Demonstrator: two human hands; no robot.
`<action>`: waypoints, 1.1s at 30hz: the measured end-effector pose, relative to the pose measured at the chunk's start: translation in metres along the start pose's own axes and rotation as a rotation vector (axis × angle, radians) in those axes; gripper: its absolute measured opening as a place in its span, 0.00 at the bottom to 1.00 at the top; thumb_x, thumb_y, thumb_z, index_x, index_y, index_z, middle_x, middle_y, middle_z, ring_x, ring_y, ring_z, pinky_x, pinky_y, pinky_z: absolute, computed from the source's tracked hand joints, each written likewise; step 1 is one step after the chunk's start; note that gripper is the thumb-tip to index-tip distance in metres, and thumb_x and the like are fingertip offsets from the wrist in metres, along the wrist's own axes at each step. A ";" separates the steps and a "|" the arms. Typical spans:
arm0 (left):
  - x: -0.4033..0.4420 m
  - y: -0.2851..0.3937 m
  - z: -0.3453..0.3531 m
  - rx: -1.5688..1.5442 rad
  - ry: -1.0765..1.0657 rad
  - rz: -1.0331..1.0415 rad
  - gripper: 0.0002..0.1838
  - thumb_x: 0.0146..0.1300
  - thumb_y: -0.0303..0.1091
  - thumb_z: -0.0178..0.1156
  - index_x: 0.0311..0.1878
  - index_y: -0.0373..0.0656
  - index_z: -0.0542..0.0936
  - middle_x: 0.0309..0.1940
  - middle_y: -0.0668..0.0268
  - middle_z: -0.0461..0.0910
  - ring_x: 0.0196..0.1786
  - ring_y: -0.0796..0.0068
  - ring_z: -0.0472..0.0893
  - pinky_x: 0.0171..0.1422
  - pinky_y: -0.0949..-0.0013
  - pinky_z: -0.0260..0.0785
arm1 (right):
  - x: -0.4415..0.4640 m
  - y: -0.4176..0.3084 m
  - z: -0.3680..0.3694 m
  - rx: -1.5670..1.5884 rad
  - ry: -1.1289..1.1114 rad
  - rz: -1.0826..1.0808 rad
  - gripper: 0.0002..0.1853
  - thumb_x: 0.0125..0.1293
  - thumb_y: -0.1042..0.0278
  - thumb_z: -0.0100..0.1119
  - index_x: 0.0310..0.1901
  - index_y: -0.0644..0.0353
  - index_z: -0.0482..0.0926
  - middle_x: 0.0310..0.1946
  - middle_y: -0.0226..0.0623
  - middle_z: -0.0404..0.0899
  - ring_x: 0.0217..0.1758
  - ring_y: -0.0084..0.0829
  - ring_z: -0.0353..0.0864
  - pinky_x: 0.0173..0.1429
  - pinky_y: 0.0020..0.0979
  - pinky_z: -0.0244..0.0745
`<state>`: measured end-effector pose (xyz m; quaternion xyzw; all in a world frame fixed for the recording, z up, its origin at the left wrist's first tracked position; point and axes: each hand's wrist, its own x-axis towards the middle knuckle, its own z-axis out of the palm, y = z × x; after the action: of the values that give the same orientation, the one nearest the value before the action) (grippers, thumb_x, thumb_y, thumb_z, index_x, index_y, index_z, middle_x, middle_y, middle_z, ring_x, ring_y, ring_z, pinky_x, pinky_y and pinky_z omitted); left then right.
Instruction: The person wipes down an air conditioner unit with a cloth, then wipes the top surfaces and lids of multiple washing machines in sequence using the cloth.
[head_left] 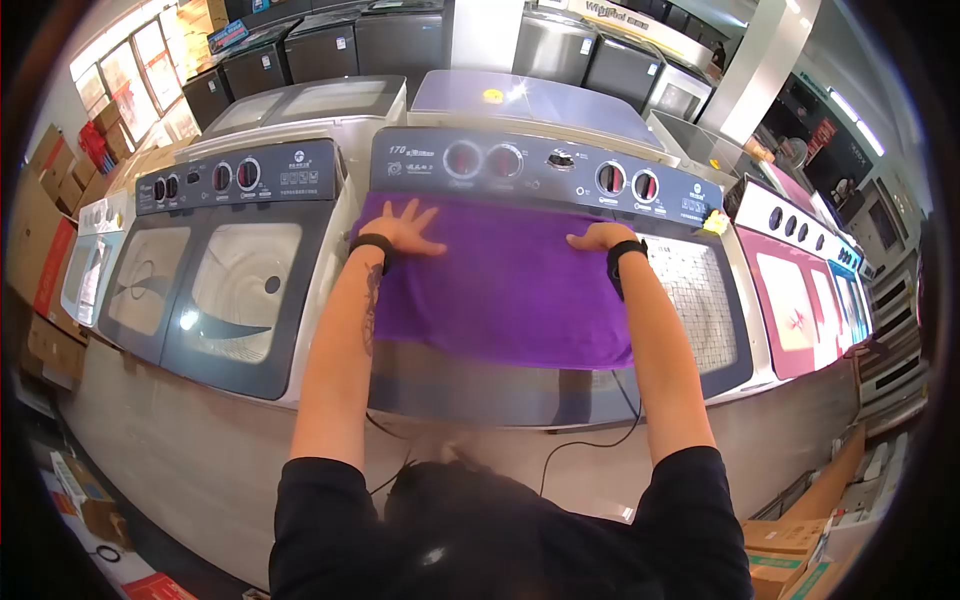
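Resting wide-spread on the purple cloth (510, 285) near its far left corner, the left hand (405, 229); the right hand (604, 236) at its far right corner, grip not determinable; cloth extends between both and nearward, long axis left to right, atop the washing machine (470, 395); control panel (535, 172) beyond.

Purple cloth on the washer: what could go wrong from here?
The right hand is just below the control knobs, so it might bump one while moving the purple cloth. A sweep toward the right could knock the yellow decoration. The black cable on the floor might catch a foot.
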<state>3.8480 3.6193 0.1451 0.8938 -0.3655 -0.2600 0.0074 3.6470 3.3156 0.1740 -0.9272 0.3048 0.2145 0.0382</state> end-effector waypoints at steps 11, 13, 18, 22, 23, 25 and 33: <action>0.021 0.003 -0.008 -0.052 0.103 -0.020 0.52 0.50 0.77 0.50 0.75 0.71 0.43 0.77 0.69 0.29 0.76 0.45 0.28 0.72 0.29 0.27 | 0.070 -0.008 0.041 0.223 0.298 0.297 0.49 0.64 0.28 0.33 0.73 0.65 0.44 0.73 0.60 0.37 0.78 0.53 0.34 0.77 0.48 0.37; 0.016 0.004 -0.004 -0.072 0.122 -0.038 0.52 0.49 0.77 0.50 0.75 0.72 0.44 0.77 0.71 0.29 0.77 0.48 0.28 0.70 0.26 0.26 | 0.071 -0.007 0.043 0.224 0.315 0.280 0.48 0.65 0.29 0.32 0.73 0.64 0.45 0.73 0.60 0.37 0.78 0.53 0.34 0.77 0.48 0.37; 0.013 0.016 0.005 -0.145 0.184 -0.119 0.50 0.50 0.77 0.49 0.75 0.73 0.46 0.77 0.73 0.30 0.77 0.52 0.27 0.69 0.23 0.25 | 0.062 -0.005 0.060 0.217 0.452 0.197 0.46 0.65 0.30 0.33 0.72 0.62 0.50 0.73 0.60 0.42 0.77 0.55 0.38 0.76 0.48 0.39; 0.006 0.034 0.019 -0.200 0.225 -0.208 0.48 0.52 0.77 0.46 0.75 0.72 0.46 0.77 0.72 0.30 0.77 0.52 0.27 0.69 0.23 0.27 | 0.034 -0.008 0.074 0.197 0.378 0.123 0.45 0.65 0.30 0.32 0.73 0.59 0.49 0.74 0.58 0.40 0.78 0.54 0.36 0.76 0.47 0.38; 0.007 0.035 0.024 -0.207 0.240 -0.221 0.48 0.52 0.77 0.45 0.75 0.72 0.46 0.77 0.72 0.30 0.77 0.52 0.26 0.69 0.23 0.28 | 0.027 -0.009 0.078 0.208 0.366 0.110 0.45 0.65 0.30 0.32 0.73 0.58 0.49 0.74 0.58 0.40 0.78 0.54 0.35 0.77 0.47 0.37; 0.003 0.038 0.034 -0.190 0.247 -0.224 0.48 0.54 0.77 0.44 0.75 0.71 0.45 0.77 0.70 0.30 0.77 0.50 0.26 0.69 0.25 0.31 | 0.010 -0.011 0.085 0.218 0.358 0.082 0.45 0.65 0.30 0.32 0.73 0.58 0.48 0.74 0.57 0.39 0.78 0.53 0.34 0.77 0.47 0.36; -0.069 0.063 0.084 -0.181 0.228 -0.222 0.48 0.55 0.76 0.41 0.76 0.67 0.43 0.77 0.65 0.30 0.77 0.48 0.27 0.72 0.31 0.32 | -0.081 -0.007 0.135 0.221 0.402 -0.018 0.44 0.65 0.31 0.35 0.73 0.58 0.49 0.74 0.57 0.41 0.78 0.54 0.35 0.77 0.48 0.37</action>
<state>3.7261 3.6336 0.1170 0.9480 -0.2366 -0.1878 0.1004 3.5422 3.3928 0.0853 -0.9441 0.3198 -0.0097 0.0799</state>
